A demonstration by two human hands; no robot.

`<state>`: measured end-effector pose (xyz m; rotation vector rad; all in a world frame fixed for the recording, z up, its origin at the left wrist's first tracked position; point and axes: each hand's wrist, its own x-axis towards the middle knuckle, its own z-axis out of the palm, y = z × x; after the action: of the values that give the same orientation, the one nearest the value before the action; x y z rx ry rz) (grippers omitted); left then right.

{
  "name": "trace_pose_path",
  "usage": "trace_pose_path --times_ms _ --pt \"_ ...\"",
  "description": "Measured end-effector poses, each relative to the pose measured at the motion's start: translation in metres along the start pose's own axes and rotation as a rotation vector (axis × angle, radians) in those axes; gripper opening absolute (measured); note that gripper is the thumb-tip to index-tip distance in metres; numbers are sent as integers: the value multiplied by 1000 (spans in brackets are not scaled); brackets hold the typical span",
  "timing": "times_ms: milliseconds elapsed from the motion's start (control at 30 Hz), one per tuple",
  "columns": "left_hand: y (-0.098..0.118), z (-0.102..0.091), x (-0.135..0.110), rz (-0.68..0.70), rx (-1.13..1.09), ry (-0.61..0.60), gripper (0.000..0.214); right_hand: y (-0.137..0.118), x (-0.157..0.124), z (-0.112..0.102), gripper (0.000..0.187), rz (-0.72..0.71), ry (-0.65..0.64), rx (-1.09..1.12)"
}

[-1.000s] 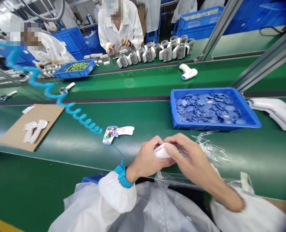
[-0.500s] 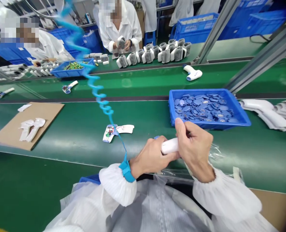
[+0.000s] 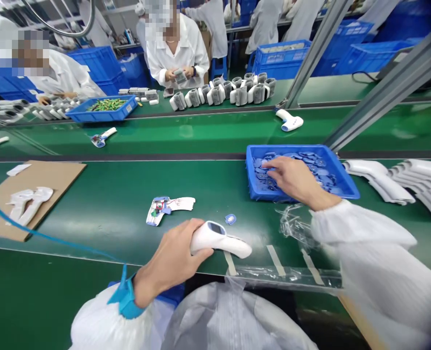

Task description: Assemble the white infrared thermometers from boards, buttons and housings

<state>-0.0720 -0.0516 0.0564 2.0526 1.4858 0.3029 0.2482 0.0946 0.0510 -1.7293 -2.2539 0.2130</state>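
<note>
Overall, a green worktop (image 3: 113, 194) crosses the room, with two co-workers (image 3: 181, 46) in white on its far side and blue crates (image 3: 94, 63) behind them. On the near part, count one blue tray (image 3: 253, 194) of blue caps (image 3: 320, 170), one loose cap (image 3: 230, 219), one wired half (image 3: 159, 210), three tape strips (image 3: 276, 261) and one cardboard sheet (image 3: 60, 184) bearing two white shells (image 3: 36, 204). White housings (image 3: 368, 172) at right overlap too much to count. The left hand (image 3: 175, 253) wraps its fingers round the head of one white device (image 3: 206, 238), handle pointing right, at the worktop's near edge. The right hand (image 3: 295, 180) reaches over the tray, fingers partly bent, fingertips among the caps; whether they pinch one, I cannot tell.
</note>
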Motion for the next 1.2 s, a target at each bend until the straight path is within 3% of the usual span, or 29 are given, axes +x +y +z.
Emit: trace_pose_path --times_ms 100,200,267,333,400,533,633,700,967,1200 --pt "10 10 9 226 295 10 42 14 29 14 19 -103 -169 -51" --pt "26 25 21 386 496 -42 27 11 38 23 18 -140 -282 -121" --pt "31 31 25 404 520 -13 18 11 38 23 20 -141 -326 -163" --pt "28 31 27 340 450 41 9 14 35 19 18 -132 -359 -193" --pt "20 26 27 183 273 108 7 20 33 15 13 -117 -382 -213" --pt "2 14 33 -188 -298 232 24 31 31 14 16 -73 -427 -241" --pt "-1 10 39 -304 -770 164 47 35 30 15 11 -39 -451 -258" --pt "1 11 41 -336 -965 100 55 36 30 12 8 -19 -454 -261" --pt "11 24 41 -327 -1025 62 61 19 38 10 21 -2 -415 -236" --pt "15 29 45 -268 -959 85 56 13 35 23 11 0 -432 -234"
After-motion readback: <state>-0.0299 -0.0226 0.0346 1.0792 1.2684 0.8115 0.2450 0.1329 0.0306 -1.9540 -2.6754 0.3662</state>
